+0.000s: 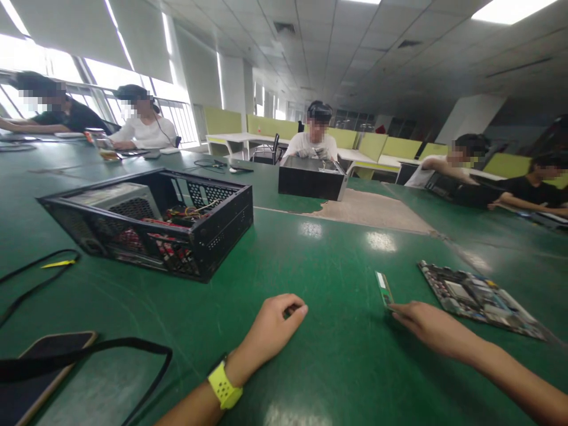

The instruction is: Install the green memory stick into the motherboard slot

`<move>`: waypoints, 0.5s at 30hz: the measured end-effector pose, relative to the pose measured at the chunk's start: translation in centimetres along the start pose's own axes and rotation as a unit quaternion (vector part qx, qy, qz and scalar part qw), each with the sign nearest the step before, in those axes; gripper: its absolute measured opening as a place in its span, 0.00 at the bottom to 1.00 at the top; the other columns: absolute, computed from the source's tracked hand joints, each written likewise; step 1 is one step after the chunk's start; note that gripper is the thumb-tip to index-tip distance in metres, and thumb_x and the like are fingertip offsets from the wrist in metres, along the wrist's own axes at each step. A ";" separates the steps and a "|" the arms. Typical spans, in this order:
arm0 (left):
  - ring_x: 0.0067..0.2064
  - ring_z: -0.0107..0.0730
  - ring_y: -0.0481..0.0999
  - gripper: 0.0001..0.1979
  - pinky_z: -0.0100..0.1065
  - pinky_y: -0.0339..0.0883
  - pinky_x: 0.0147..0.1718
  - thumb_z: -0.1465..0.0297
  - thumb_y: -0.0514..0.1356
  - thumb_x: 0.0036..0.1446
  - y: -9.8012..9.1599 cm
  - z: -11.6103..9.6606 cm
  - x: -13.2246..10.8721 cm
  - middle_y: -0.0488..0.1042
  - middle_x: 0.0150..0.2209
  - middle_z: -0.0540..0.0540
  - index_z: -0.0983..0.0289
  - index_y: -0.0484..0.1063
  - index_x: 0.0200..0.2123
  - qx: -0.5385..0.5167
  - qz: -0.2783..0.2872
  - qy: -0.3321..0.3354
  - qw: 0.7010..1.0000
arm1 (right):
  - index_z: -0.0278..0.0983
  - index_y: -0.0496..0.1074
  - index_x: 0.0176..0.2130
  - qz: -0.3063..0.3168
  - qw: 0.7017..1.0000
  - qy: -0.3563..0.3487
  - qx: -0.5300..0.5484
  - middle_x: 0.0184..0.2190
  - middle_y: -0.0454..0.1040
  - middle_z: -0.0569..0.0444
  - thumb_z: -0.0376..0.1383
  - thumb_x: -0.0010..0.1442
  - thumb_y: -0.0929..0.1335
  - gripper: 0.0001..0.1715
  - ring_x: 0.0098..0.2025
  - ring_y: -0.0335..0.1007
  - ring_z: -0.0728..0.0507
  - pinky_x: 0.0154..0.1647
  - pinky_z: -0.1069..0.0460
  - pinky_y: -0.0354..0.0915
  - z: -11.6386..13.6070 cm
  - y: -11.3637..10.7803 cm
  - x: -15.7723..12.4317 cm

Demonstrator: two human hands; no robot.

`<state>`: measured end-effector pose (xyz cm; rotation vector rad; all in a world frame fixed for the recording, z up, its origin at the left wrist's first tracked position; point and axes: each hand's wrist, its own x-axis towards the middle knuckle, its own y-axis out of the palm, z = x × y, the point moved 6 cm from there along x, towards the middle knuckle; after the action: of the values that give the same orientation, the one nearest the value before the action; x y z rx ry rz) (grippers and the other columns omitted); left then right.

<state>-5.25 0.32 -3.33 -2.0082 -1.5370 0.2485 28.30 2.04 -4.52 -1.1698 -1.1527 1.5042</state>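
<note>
My right hand point(423, 325) pinches the near end of a memory stick point(383, 287), a slim green board with a white label. The stick is held just above the green table, its far end pointing away from me. To the right of it lies a motherboard point(477, 296), apart from my fingers. My left hand point(279, 325) is near the table's middle, fingers curled in and thumb alongside. Nothing shows in its grasp, only a dark hollow between thumb and fingers. A yellow-green watch strap point(224, 386) is on my left wrist.
An open black computer case point(213, 236) with a power supply and wires lies at left. A phone-like dark device point(44, 367) and black straps point(133, 343) are near left. A person opposite works at another case point(310, 177). Several people sit around the green table point(310, 260).
</note>
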 end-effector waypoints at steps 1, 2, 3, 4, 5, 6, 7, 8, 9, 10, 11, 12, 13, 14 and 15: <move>0.38 0.33 0.73 0.11 0.32 0.64 0.40 0.65 0.53 0.60 -1.2 -0.3 0.3 0.76 0.34 0.52 0.63 0.74 0.35 0.027 -0.027 0.015 0.999 | 0.42 0.75 0.42 0.004 1.000 0.017 0.017 0.40 0.79 0.48 0.47 0.63 0.58 0.21 0.43 0.74 0.39 0.42 0.51 0.64 0.0 0.1 -0.7; 0.41 0.35 0.72 0.11 0.34 0.63 0.44 0.65 0.54 0.59 -2.7 -0.5 0.6 0.76 0.36 0.52 0.62 0.74 0.36 0.063 -0.061 0.029 0.996 | 0.41 0.75 0.41 0.000 0.999 0.041 0.021 0.39 0.79 0.47 0.47 0.63 0.57 0.22 0.43 0.74 0.38 0.41 0.51 0.64 -0.1 0.1 -1.0; 0.44 0.37 0.72 0.10 0.37 0.62 0.46 0.65 0.54 0.59 -4.5 -0.7 1.0 0.76 0.39 0.53 0.61 0.74 0.37 0.107 -0.104 0.038 0.988 | 0.40 0.74 0.41 -0.006 0.997 0.072 0.015 0.39 0.78 0.45 0.48 0.63 0.57 0.23 0.43 0.74 0.37 0.41 0.50 0.64 -0.2 0.0 -1.1; 0.46 0.39 0.70 0.10 0.40 0.61 0.48 0.65 0.55 0.59 -6.4 -0.8 1.3 0.76 0.41 0.54 0.61 0.73 0.38 0.156 -0.152 0.039 0.975 | 0.39 0.74 0.40 -0.014 0.994 0.109 0.003 0.38 0.78 0.43 0.49 0.63 0.58 0.24 0.43 0.74 0.36 0.40 0.49 0.64 -0.4 0.0 -1.1; 0.49 0.42 0.69 0.11 0.42 0.59 0.50 0.64 0.55 0.58 -8.5 -0.8 1.6 0.75 0.44 0.55 0.61 0.72 0.41 0.207 -0.204 0.032 0.956 | 0.37 0.74 0.39 -0.018 0.990 0.141 -0.010 0.38 0.78 0.42 0.50 0.62 0.58 0.24 0.42 0.74 0.35 0.39 0.48 0.64 -0.6 0.1 -0.9; 0.51 0.45 0.67 0.12 0.45 0.58 0.51 0.64 0.55 0.58 -10.7 -0.9 1.7 0.73 0.47 0.56 0.60 0.71 0.44 0.256 -0.258 0.017 0.931 | 0.36 0.73 0.39 -0.017 0.986 0.165 -0.019 0.39 0.77 0.40 0.52 0.60 0.59 0.25 0.43 0.74 0.34 0.39 0.47 0.64 -0.6 0.2 -0.6; 0.54 0.49 0.65 0.15 0.48 0.57 0.51 0.63 0.56 0.57 -12.8 -0.9 1.7 0.70 0.51 0.59 0.61 0.70 0.47 0.300 -0.307 -0.001 0.903 | 0.35 0.73 0.39 -0.012 0.983 0.181 -0.024 0.39 0.77 0.40 0.52 0.59 0.61 0.25 0.43 0.74 0.33 0.38 0.47 0.65 -0.5 0.4 -0.3; 0.55 0.53 0.62 0.18 0.50 0.56 0.50 0.63 0.56 0.57 -14.7 -0.9 1.6 0.68 0.54 0.61 0.62 0.68 0.50 0.335 -0.349 -0.022 0.875 | 0.35 0.73 0.39 -0.007 0.981 0.191 -0.023 0.39 0.77 0.40 0.52 0.58 0.61 0.25 0.43 0.74 0.33 0.37 0.47 0.65 -0.3 0.6 -0.1; 0.56 0.56 0.60 0.21 0.52 0.56 0.50 0.62 0.56 0.56 -16.4 -1.0 1.4 0.65 0.55 0.63 0.63 0.66 0.52 0.364 -0.380 -0.040 0.849 | 0.35 0.73 0.38 -0.002 0.980 0.197 -0.021 0.39 0.77 0.40 0.50 0.57 0.62 0.23 0.43 0.74 0.33 0.37 0.47 0.65 -0.2 0.8 0.1; 0.57 0.58 0.59 0.22 0.53 0.56 0.50 0.62 0.56 0.56 -17.9 -1.1 1.2 0.63 0.57 0.65 0.64 0.64 0.53 0.386 -0.400 -0.052 0.829 | 0.35 0.73 0.38 0.001 0.979 0.201 -0.019 0.39 0.77 0.40 0.48 0.56 0.63 0.21 0.43 0.74 0.33 0.36 0.47 0.65 0.0 1.0 0.3; 0.57 0.59 0.58 0.23 0.54 0.55 0.50 0.61 0.56 0.57 -19.1 -1.3 0.9 0.63 0.57 0.66 0.64 0.63 0.54 0.404 -0.414 -0.060 0.813 | 0.35 0.73 0.37 0.004 0.979 0.204 -0.018 0.39 0.77 0.41 0.47 0.54 0.63 0.20 0.42 0.74 0.34 0.35 0.47 0.65 0.1 1.0 0.5; 0.57 0.59 0.58 0.23 0.54 0.55 0.50 0.61 0.55 0.57 -20.1 -1.4 0.7 0.63 0.57 0.65 0.65 0.63 0.54 0.422 -0.421 -0.065 0.801 | 0.35 0.73 0.36 0.007 0.978 0.206 -0.019 0.38 0.77 0.41 0.46 0.53 0.64 0.18 0.41 0.75 0.34 0.34 0.48 0.64 0.2 1.1 0.8; 0.57 0.59 0.59 0.23 0.53 0.55 0.50 0.60 0.54 0.59 -20.9 -1.5 0.5 0.63 0.57 0.65 0.65 0.62 0.54 0.439 -0.419 -0.067 0.792 | 0.35 0.73 0.35 0.009 0.978 0.208 -0.019 0.37 0.77 0.41 0.45 0.51 0.65 0.18 0.40 0.75 0.34 0.33 0.48 0.64 0.2 1.0 1.0; 0.56 0.58 0.60 0.23 0.52 0.56 0.50 0.60 0.52 0.60 -21.5 -1.5 0.4 0.64 0.56 0.64 0.66 0.62 0.55 0.457 -0.408 -0.070 0.787 | 0.35 0.73 0.35 0.011 0.978 0.209 -0.020 0.37 0.77 0.41 0.45 0.49 0.66 0.18 0.40 0.75 0.35 0.32 0.49 0.64 0.1 1.0 1.3; 0.54 0.57 0.62 0.24 0.51 0.57 0.49 0.59 0.51 0.61 -21.9 -1.4 0.4 0.66 0.54 0.64 0.68 0.62 0.54 0.474 -0.389 -0.079 0.786 | 0.34 0.74 0.34 0.014 0.977 0.210 -0.021 0.37 0.77 0.41 0.44 0.47 0.67 0.18 0.39 0.75 0.35 0.31 0.49 0.64 0.0 0.9 1.6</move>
<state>-22.35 3.72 10.02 -0.5170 -1.6992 0.6823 27.94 3.46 -5.68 -1.4535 -0.8840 1.1787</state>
